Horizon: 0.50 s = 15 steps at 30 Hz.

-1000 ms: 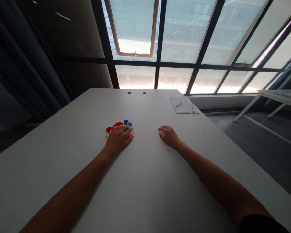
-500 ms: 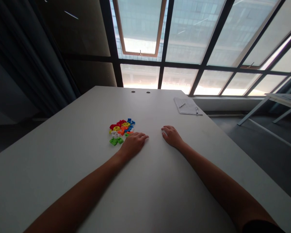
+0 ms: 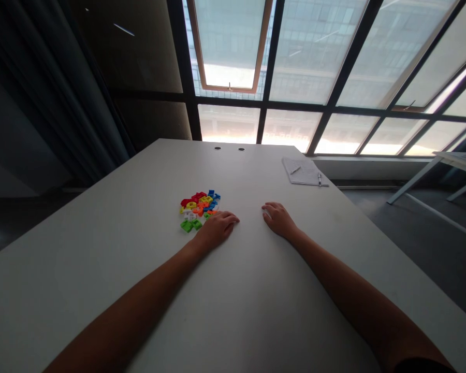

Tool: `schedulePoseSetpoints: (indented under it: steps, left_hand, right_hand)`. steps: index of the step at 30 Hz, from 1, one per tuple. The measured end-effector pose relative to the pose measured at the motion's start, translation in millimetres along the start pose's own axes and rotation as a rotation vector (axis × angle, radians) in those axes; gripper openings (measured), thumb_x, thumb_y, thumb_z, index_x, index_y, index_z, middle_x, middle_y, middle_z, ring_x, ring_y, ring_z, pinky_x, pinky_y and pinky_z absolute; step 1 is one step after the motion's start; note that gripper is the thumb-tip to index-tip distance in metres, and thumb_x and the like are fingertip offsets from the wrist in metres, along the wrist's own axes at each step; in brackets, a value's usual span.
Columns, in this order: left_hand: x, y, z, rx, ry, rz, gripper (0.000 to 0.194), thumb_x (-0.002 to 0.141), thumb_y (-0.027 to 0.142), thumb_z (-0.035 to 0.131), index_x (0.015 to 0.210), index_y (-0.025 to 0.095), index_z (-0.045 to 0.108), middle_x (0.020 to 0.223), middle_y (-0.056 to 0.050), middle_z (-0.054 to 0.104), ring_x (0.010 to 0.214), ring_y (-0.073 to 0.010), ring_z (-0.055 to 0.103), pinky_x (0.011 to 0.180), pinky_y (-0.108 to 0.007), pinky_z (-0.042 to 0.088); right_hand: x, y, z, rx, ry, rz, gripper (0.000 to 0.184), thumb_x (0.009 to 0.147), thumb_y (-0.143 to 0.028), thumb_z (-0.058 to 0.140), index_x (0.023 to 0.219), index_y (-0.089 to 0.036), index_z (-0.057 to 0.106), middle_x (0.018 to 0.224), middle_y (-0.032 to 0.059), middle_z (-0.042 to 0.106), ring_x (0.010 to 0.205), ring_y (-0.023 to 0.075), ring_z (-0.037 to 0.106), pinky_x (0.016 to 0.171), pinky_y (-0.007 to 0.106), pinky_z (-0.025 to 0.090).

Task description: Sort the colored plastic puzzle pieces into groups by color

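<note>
Hands (image 3: pixel 217 228) (image 3: pixel 280 220) apart, grip impossible to tell, colourful pieces (image 3: pixel 198 211) by the left, papers (image 3: pixel 306 175) beyond, marks unreadably small

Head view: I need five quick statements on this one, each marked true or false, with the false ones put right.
1. The left hand is nearer the pieces than the right hand is. True.
2. A pen lies on the papers. True.
3. The papers lie left of the pieces. False: they lie to the right, beyond the right hand.
4. The pieces are all green. False: red, yellow, blue, orange and white ones show too.
5. Two round fittings sit near the table's far edge. True.
</note>
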<state>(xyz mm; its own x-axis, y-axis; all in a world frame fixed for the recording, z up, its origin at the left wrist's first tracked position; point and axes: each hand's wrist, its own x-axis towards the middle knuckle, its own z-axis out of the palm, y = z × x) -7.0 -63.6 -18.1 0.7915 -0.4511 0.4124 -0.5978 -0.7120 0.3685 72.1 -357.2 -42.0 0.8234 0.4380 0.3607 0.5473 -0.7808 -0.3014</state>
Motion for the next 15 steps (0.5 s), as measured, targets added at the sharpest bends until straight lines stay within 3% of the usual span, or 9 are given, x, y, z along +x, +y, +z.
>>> schedulePoseSetpoints:
  steps: [8, 15]
  left_hand:
    - [1, -29, -20.5, -0.195, -0.132, 0.072, 0.029, 0.102, 0.034, 0.056, 0.115, 0.023, 0.079, 0.125, -0.007, 0.079, 0.116, -0.0217, 0.072, 0.107, -0.037, 0.054]
    - [-8, -10, -14.2, -0.041, -0.073, 0.055, 0.030, 0.103, 0.024, 0.051, 0.119, 0.023, 0.076, 0.130, -0.008, 0.076, 0.120, -0.0225, 0.070, 0.110, -0.040, 0.053]
  right_hand:
    - [-1, -3, -2, -0.013, -0.012, -0.004, 0.036, 0.101, -0.027, 0.055, 0.129, -0.015, 0.073, 0.140, 0.0170, 0.068, 0.134, 0.0292, 0.058, 0.120, 0.044, 0.041]
    - [-1, -1, 0, -0.028, -0.009, -0.012, 0.036, 0.101, -0.027, 0.054, 0.129, -0.015, 0.073, 0.140, 0.0166, 0.068, 0.134, 0.0297, 0.059, 0.120, 0.044, 0.042]
